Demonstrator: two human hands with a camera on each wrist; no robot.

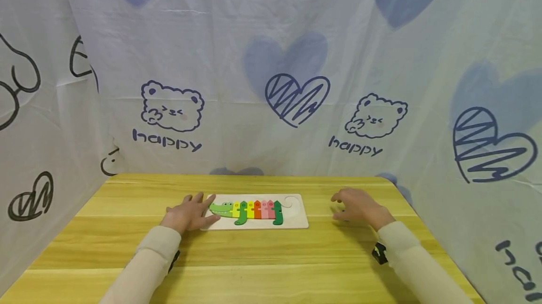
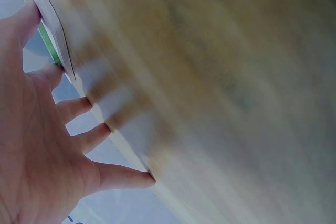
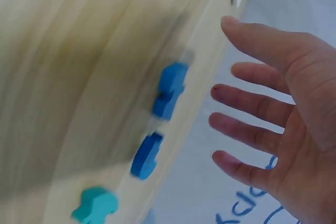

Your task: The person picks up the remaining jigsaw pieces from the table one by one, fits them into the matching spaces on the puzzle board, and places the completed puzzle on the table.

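Note:
A pale wooden puzzle board (image 1: 296,219) lies on the table, holding a crocodile (image 1: 222,209) made of coloured pieces: green head, then yellow, green, orange and pink body parts. Behind the last green piece, a curled tail recess (image 1: 291,202) shows bare wood. My left hand (image 1: 188,214) is spread at the board's left end, thumb and index finger on its edge near the crocodile's head. To the right of the board my right hand (image 1: 357,206) hovers with loosely bent fingers and nothing in them. Blue puzzle pieces (image 3: 170,87) and a teal piece (image 3: 96,205) lie beneath it.
The wooden table (image 1: 254,266) ends at a white cloth backdrop (image 1: 237,120) printed with hearts, bears and lettering. More of the same cloth hangs at both sides. A small black device (image 1: 379,253) sits at my right wrist.

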